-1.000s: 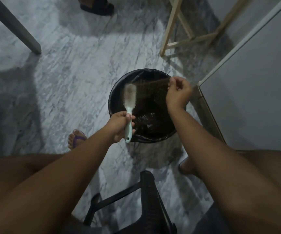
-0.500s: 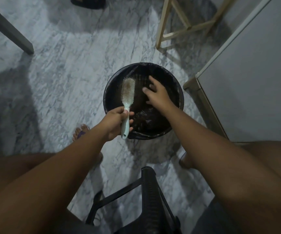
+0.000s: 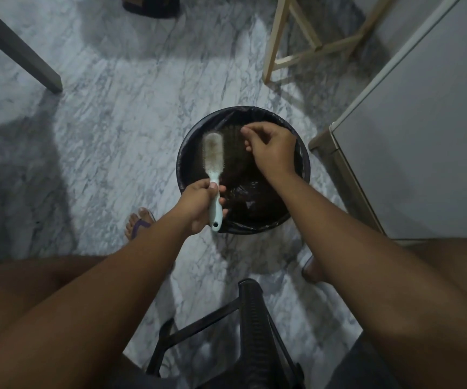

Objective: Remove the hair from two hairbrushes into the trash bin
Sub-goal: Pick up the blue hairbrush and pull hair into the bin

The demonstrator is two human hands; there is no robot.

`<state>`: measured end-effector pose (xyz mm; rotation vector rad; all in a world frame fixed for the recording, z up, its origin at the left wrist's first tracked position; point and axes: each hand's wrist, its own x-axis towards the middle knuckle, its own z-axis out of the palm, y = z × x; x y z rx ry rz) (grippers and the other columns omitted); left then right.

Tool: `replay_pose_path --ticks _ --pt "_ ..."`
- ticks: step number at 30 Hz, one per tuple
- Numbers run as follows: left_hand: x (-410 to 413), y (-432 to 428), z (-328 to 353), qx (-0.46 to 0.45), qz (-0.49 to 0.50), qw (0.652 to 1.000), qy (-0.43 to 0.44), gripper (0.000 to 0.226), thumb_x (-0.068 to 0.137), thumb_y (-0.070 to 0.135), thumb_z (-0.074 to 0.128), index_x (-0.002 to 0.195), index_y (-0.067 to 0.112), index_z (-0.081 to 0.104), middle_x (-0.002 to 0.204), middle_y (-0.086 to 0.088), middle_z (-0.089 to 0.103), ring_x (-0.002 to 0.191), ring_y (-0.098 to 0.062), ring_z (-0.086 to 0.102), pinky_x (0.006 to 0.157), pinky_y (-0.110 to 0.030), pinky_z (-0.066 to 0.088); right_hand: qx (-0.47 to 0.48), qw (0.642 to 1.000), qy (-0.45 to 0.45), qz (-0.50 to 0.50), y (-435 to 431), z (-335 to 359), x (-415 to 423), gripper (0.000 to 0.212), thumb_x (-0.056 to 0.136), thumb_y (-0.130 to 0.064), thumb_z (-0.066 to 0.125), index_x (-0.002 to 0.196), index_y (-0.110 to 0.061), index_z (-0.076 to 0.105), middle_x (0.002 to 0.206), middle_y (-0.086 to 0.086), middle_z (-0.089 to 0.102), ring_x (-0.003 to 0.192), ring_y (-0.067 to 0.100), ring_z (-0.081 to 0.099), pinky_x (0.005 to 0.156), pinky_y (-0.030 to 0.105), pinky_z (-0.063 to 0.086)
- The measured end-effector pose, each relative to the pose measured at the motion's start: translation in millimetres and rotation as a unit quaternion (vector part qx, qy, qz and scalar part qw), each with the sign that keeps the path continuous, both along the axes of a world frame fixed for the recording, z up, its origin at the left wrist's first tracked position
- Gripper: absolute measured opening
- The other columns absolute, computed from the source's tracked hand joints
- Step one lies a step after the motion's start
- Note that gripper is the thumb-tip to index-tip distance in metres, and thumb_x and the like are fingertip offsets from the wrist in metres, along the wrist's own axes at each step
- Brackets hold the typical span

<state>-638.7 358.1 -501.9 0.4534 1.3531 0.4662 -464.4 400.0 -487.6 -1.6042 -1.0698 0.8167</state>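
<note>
At the centre of the frame we hold a pale mint hairbrush [image 3: 213,153] by its handle in our left hand [image 3: 198,204], fingers curled tight around the grip and the thumb pressed on top. The brush head points toward the top of the frame, bristles facing us, with a mat of brownish hair [image 3: 213,148] still caught in them; it hangs over the left edge of the trash bin [image 3: 304,164].

The bin, round and lined with a black bag, stands on the marbled grey floor [image 3: 108,113] just right of centre. Our right hand [image 3: 273,151] hovers over its opening, just beside the brush head but apart from it. Its fingers are loosely bent, the forefinger and thumb drawn toward each other; we cannot tell whether any strands are pinched between them.

A black chair frame [image 3: 254,327] shows at the bottom centre between our knees, a sandalled foot [image 3: 138,221] lower left of the bin, and a pale wooden stand [image 3: 291,37] at the upper right.
</note>
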Motion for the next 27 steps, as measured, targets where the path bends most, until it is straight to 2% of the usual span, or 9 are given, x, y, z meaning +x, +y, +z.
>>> replay_pose_path --ticks 6,8,10,12,14,16,18,21,27 --pt "-4.4 0.2 -4.2 -0.015 0.053 0.998 -0.004 0.023 0.108 0.02 0.041 0.1 0.009 0.059 0.084 -0.006 0.053 0.065 -0.014 0.051 0.061 -0.036 0.054 0.132 0.981 0.0 -0.14 8.6 9.6 20.0 0.009 0.09 -0.02 0.069 0.094 -0.014 0.075 0.083 0.007 0.074 0.068 0.017 0.068 0.065 0.029 0.059" --pt "-5.7 0.3 -3.3 -0.006 0.051 0.999 -0.011 0.022 0.107 0.019 0.041 0.1 0.01 0.06 0.087 -0.005 0.054 0.066 -0.013 0.052 0.063 -0.037 0.054 0.08 0.982 -0.048 -0.167 7.2 -4.0 32.6 0.012 0.09 -0.021 0.067 0.091 -0.012 0.075 0.084 0.003 0.073 0.076 0.015 0.068 0.074 0.034 0.059" --pt "-7.0 1.4 -1.2 0.004 0.045 0.999 -0.025 0.022 0.107 0.019 0.041 0.102 0.009 0.06 0.088 -0.005 0.054 0.067 -0.013 0.052 0.065 -0.037 0.054 -0.117 0.98 -0.148 -0.062 3.1 -21.6 46.1 0.009 0.087 -0.01 0.064 0.086 -0.012 0.073 0.092 0.006 0.073 0.086 0.02 0.068 0.084 0.039 0.058" --pt "-7.9 2.7 0.4 0.011 0.027 0.999 -0.033 0.022 0.107 0.019 0.041 0.105 0.007 0.06 0.086 -0.005 0.053 0.067 -0.014 0.053 0.062 -0.036 0.054 -0.394 0.863 -0.285 0.14 -8.7 -28.2 45.4 0.022 0.082 -0.011 0.064 0.103 -0.007 0.069 0.116 0.018 0.068 0.106 0.034 0.065 0.095 0.044 0.055" --pt "-8.2 3.8 0.7 0.015 0.006 0.999 -0.033 0.023 0.108 0.019 0.04 0.11 0.005 0.059 0.086 -0.006 0.053 0.068 -0.015 0.053 0.06 -0.034 0.055 -0.482 0.78 -0.325 0.23 -15.1 -27.2 40.1 0.054 0.082 -0.019 0.067 0.132 -0.004 0.053 0.146 0.027 0.042 0.128 0.044 0.05 0.107 0.048 0.046" --pt "-8.1 3.9 -0.5 0.019 -0.007 0.999 -0.031 0.024 0.107 0.019 0.041 0.116 0.004 0.058 0.089 -0.005 0.054 0.069 -0.015 0.053 0.06 -0.034 0.056 -0.367 0.866 -0.257 0.224 -15.7 -17.2 29.5 0.074 0.082 -0.014 0.067 0.149 -0.011 0.037 0.158 0.022 0.024 0.141 0.04 0.035 0.115 0.043 0.037" --pt "-7.7 3.4 -0.4 0.024 -0.022 0.999 -0.029 0.024 0.107 0.018 0.042 0.12 0.005 0.057 0.091 -0.004 0.055 0.07 -0.015 0.053 0.061 -0.034 0.056 -0.246 0.943 -0.109 0.197 -12.5 -10.0 14.9 0.08 0.083 -0.009 0.067 0.153 -0.022 0.032 0.156 0.012 0.035 0.137 0.027 0.045 0.108 0.037 0.046" --pt "-5.0 2.6 -0.9 0.026 -0.043 0.998 -0.027 0.025 0.107 0.017 0.043 0.126 0.006 0.056 0.096 -0.002 0.058 0.071 -0.014 0.054 0.061 -0.033 0.056 -0.218 0.957 0.06 0.183 -6.5 -7.5 -2.1 0.072 0.084 -0.019 0.076 0.148 -0.021 0.042 0.14 0.009 0.055 0.117 0.015 0.061 0.091 0.041 0.059" --pt "-3.1 2.0 -0.1 0.04 -0.051 0.996 -0.056 0.026 0.103 0.002 0.047 0.126 0.004 0.059 0.109 -0.004 0.064 0.084 -0.015 0.06 0.07 -0.033 0.061 -0.15 0.982 -0.018 0.113 -2.5 2.0 -2.7 0.016 0.088 -0.007 0.072 0.102 -0.001 0.075 0.087 0.017 0.076 0.064 0.01 0.067 0.061 0.012 0.057"
